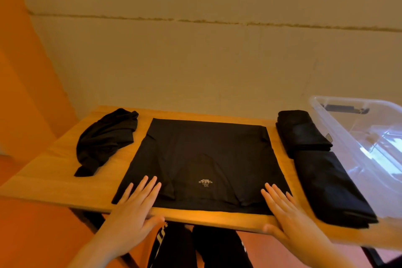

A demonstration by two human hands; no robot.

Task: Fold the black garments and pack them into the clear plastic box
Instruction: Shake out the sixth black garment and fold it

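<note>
Black shirt (202,159), folded into a broad rectangle with its sleeves turned in, lies flat in the middle of the wooden table (54,172), its near edge running along the table's front edge and a small pale printed label showing near that edge. Both hands lie on it with fingers straight and spread, gripping nothing: the left hand (134,204) presses flat on the shirt's near left corner, its thumb reaching over the front edge of the table, and the right hand (282,209) presses flat on the near right corner, its thumb likewise at the table's edge. To the left of the shirt, apart from it, a crumpled black garment (104,141) sits in a loose heap on the table. To the right, just beside the shirt, is a folded black pile (302,132) toward the back of the table, and in front of it lies a long folded black piece (330,187), its far end tucked under that pile. Past these, at the table's right end, stands the clear plastic box (369,137), open at the top, with a dark handle on its far wall. Below the table edge the person's dark trousers (208,248) show.
</note>
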